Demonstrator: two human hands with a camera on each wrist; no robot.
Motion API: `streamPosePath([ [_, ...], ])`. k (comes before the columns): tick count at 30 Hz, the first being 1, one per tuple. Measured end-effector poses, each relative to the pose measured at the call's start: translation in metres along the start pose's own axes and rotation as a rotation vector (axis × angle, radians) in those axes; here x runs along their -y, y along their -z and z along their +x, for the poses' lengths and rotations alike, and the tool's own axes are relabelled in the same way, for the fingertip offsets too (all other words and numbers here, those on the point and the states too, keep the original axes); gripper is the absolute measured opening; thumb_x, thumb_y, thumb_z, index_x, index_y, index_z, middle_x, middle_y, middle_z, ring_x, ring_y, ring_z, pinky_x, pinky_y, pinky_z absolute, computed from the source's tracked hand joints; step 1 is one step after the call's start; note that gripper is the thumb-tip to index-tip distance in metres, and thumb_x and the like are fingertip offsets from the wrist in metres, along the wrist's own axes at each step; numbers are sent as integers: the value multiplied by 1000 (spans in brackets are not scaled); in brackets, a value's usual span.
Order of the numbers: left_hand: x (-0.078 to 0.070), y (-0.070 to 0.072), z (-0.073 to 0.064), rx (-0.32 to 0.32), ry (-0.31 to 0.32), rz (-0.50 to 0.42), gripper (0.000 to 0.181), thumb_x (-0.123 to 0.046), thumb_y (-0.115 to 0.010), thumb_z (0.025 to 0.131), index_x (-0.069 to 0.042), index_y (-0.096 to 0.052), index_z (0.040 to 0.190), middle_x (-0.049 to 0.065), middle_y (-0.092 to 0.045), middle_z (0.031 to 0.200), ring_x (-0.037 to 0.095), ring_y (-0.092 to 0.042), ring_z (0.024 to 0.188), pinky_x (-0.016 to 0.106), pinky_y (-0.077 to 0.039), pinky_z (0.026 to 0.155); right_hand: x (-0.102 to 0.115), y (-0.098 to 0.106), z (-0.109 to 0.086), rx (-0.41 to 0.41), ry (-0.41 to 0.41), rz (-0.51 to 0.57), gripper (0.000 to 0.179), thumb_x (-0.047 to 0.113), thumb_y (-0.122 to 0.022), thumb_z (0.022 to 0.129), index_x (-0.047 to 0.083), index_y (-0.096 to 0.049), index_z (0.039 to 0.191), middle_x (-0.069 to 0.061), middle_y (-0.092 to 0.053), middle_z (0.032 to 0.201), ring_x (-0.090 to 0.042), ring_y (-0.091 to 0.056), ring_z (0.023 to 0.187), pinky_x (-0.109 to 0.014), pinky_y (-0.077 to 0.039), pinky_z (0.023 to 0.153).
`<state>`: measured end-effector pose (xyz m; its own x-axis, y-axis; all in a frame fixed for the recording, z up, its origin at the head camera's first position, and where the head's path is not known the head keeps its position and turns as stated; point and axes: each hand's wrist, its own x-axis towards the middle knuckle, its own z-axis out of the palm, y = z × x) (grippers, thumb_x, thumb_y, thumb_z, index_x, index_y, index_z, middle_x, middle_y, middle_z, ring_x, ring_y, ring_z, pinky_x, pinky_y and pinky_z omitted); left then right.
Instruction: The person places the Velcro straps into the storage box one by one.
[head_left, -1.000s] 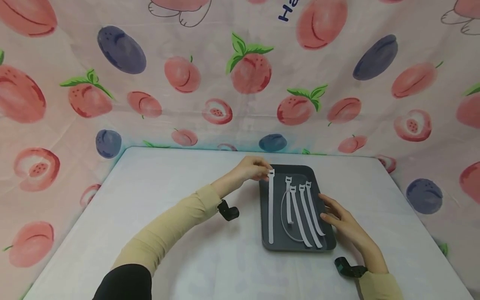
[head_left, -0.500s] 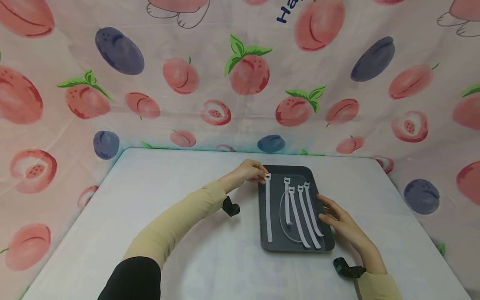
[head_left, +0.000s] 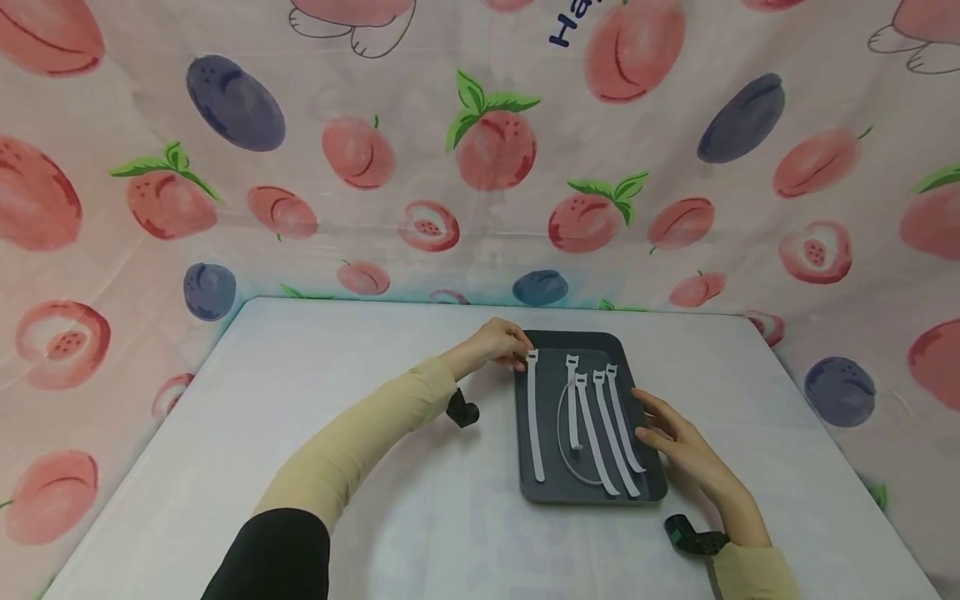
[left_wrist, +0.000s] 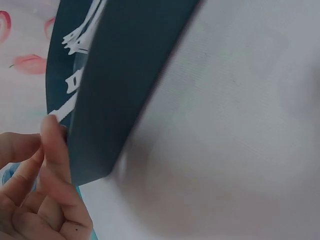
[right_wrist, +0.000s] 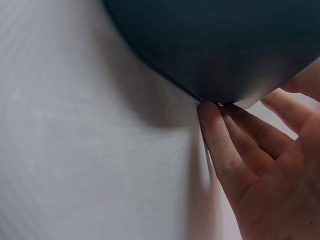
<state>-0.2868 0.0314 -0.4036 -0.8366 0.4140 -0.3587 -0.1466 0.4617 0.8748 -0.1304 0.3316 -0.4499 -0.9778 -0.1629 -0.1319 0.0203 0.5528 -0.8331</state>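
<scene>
My left hand (head_left: 497, 343) pinches the slotted head of a white cable tie strap (head_left: 535, 417) between thumb and fingertips. That strap lies lengthwise along the left side of a dark grey tray (head_left: 551, 492). In the left wrist view the pinching fingers (left_wrist: 52, 145) are just beyond the tray's wall (left_wrist: 120, 90), which hides most of the strap. Several similar straps (head_left: 609, 429) lie side by side in the tray's right half, with a thin pale loop (head_left: 562, 442) among them. My right hand (head_left: 686, 442) touches the tray's right edge, its fingers (right_wrist: 220, 140) fairly straight against the tray's side.
The tray rests on a white-covered table (head_left: 375, 533). Behind and beside it hangs a fruit-printed cloth (head_left: 427, 150). Each wrist wears a small black camera, one left (head_left: 462, 410) and one right (head_left: 693, 536).
My left hand has drawn the strap's head slightly left and toward me, so the strap now sits closer to the tray's left wall. The right hand stays at the tray's edge.
</scene>
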Motion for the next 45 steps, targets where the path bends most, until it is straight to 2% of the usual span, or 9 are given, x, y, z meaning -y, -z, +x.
streamPosePath([
  [5, 2, -1, 1, -7, -30, 115, 18, -9, -59, 92, -2, -72, 102, 10, -71, 83, 9, -62, 54, 29, -47, 60, 0, 0, 0, 0, -9, 6, 65, 29, -57, 96, 20, -26, 153, -25, -26, 155, -52, -31, 136, -71, -29, 101],
  [8, 4, -2, 1, -15, -62, 184, 17, -9, -58, 92, -2, -72, 101, 13, -73, 93, 9, -63, 56, 28, -51, 63, 0, 0, 0, 1, -17, 10, 65, 30, -57, 96, 20, -26, 153, -25, -25, 155, -53, -29, 137, -72, -27, 102],
  [11, 5, -3, 2, -20, -96, 239, 17, -8, -59, 92, -2, -72, 101, 14, -72, 100, 9, -64, 57, 31, -57, 72, 0, -1, 0, 1, -15, 10, 65, 30, -57, 96, 20, -26, 153, -25, -26, 155, -52, -30, 136, -72, -28, 102],
  [14, 6, -4, 2, -21, -116, 275, 17, -10, -59, 92, -3, -72, 102, 14, -72, 102, 9, -64, 59, 32, -57, 76, -1, -1, 0, -1, -6, 12, 65, 29, -57, 96, 19, -26, 153, -25, -27, 155, -52, -32, 136, -71, -29, 102],
  [23, 6, -4, -1, -6, -176, 328, 19, -12, -56, 95, -3, -70, 104, 13, -73, 98, 13, -66, 62, 28, -56, 74, -1, -1, -1, 5, -10, 6, 65, 30, -56, 97, 19, -24, 153, -26, -26, 154, -53, -30, 136, -71, -28, 102],
  [31, 7, -3, -4, -27, -206, 332, 21, -15, -55, 96, -4, -71, 104, 12, -72, 97, 22, -70, 70, 25, -54, 73, 0, 0, 1, 9, -20, 10, 66, 31, -57, 96, 21, -24, 153, -25, -24, 155, -53, -29, 137, -71, -26, 103],
  [38, 11, 0, -3, -52, -247, 334, 24, -19, -56, 97, -4, -69, 108, 11, -72, 101, 21, -70, 71, 26, -54, 75, 0, 0, 1, 9, -21, 13, 67, 31, -56, 96, 20, -23, 153, -24, -23, 156, -53, -29, 137, -72, -26, 103],
  [45, 15, 4, -8, -64, -283, 333, 28, -21, -55, 97, -3, -68, 114, 13, -71, 108, 25, -71, 79, 30, -54, 79, 0, 0, 2, 5, -23, 4, 67, 31, -57, 96, 19, -24, 153, -24, -23, 157, -53, -28, 137, -73, -25, 102],
])
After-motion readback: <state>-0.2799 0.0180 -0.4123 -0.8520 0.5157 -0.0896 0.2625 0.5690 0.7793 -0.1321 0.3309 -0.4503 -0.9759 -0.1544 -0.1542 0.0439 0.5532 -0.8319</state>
